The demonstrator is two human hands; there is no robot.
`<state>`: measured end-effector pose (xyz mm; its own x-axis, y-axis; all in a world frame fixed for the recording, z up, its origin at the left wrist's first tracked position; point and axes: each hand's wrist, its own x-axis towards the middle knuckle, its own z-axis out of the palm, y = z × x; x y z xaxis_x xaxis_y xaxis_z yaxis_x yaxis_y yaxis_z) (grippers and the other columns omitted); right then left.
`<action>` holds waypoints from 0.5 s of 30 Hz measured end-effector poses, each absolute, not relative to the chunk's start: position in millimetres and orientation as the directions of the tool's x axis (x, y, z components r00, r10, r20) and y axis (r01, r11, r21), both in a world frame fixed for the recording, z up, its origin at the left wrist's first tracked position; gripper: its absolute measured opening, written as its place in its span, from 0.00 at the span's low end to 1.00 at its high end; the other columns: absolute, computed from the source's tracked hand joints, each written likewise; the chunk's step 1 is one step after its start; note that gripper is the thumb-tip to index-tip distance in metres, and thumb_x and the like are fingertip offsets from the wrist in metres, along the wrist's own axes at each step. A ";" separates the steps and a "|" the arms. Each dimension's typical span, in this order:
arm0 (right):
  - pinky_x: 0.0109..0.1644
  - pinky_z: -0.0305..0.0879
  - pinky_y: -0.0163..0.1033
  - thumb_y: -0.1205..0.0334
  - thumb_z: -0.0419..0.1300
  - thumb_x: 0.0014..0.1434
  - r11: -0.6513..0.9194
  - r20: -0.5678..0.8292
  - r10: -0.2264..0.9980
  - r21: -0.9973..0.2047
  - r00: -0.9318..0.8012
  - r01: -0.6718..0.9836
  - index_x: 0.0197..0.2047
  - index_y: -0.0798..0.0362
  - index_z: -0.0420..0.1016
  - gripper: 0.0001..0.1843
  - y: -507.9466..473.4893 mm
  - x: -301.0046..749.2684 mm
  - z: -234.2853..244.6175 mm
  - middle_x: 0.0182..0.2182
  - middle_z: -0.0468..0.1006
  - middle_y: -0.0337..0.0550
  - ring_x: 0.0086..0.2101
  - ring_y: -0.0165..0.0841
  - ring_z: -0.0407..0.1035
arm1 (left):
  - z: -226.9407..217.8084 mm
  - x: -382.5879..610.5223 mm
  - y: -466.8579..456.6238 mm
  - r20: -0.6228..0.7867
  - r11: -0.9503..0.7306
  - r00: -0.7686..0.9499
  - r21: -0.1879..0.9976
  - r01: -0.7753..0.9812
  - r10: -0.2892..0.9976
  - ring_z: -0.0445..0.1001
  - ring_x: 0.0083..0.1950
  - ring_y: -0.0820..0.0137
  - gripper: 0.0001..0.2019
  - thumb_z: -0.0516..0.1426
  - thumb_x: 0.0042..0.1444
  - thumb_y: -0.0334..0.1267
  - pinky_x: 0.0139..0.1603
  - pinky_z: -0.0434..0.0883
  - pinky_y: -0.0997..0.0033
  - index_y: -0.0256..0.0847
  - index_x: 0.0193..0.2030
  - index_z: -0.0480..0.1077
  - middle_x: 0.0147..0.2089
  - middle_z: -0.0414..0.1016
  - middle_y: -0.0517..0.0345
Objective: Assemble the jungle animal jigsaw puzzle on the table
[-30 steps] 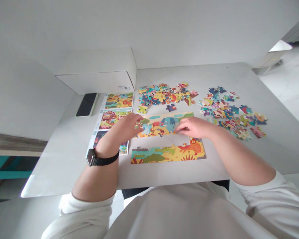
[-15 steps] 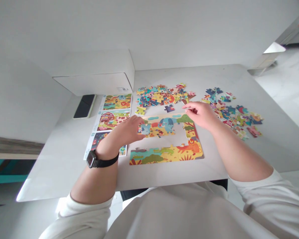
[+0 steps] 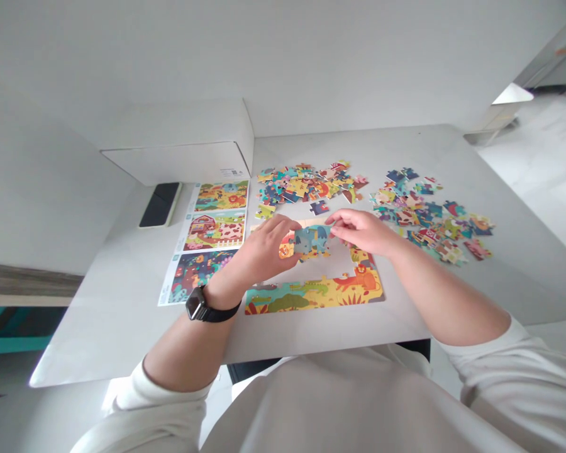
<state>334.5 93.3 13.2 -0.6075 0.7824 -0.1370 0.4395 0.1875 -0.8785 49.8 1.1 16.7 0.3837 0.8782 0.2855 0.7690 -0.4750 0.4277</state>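
My left hand [image 3: 271, 248] is over the left part of a partly assembled jigsaw puzzle [image 3: 316, 296]. Its thumb and fingers curl around a bluish puzzle piece [image 3: 304, 241], which overlaps the blue elephant picture. My right hand [image 3: 358, 231] is at the puzzle's upper right, its thumb and index finger bent together beside the elephant. Whatever those fingertips hold is too small to make out. The puzzle's lower strip shows crocodiles and a lion, and bare tabletop shows through a gap in the middle. My hands cover its upper corners.
Loose puzzle pieces lie in one pile [image 3: 306, 182] behind the puzzle and another pile [image 3: 429, 217] at the right. A single dark piece [image 3: 319, 207] sits near the frame. Left are a picture sheet [image 3: 212, 229], a phone [image 3: 160, 205] and a white box [image 3: 179, 160].
My left hand has moved right across the puzzle with the bluish piece. My right hand has come down and left toward it, and the two hands are closer together.
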 end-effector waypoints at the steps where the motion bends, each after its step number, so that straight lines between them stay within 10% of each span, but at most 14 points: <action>1: 0.35 0.73 0.39 0.52 0.65 0.69 0.138 -0.169 0.762 -0.901 -0.625 0.412 0.55 0.46 0.79 0.14 90.4 331.6 13.1 0.42 0.86 0.44 0.34 0.34 0.77 | 15.8 53.0 0.5 0.289 -0.480 0.386 0.435 0.762 0.876 0.78 0.62 0.55 0.22 0.64 0.62 0.37 0.66 0.75 0.54 0.46 0.62 0.70 0.61 0.77 0.47; 15: 0.29 0.68 0.35 0.57 0.72 0.58 -0.096 -0.250 0.758 -0.956 -0.602 0.276 0.40 0.49 0.78 0.10 89.5 323.3 13.2 0.32 0.83 0.40 0.30 0.32 0.75 | -4.1 73.9 1.1 0.391 -0.498 0.324 0.528 0.688 0.861 0.81 0.58 0.61 0.13 0.61 0.71 0.35 0.59 0.78 0.60 0.44 0.60 0.73 0.59 0.79 0.48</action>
<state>323.3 89.5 13.2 -0.6022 0.7581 -0.2503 0.2763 -0.0962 -0.9562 73.9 1.1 -4.1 0.3237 0.8615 0.3913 0.6880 -0.4982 0.5277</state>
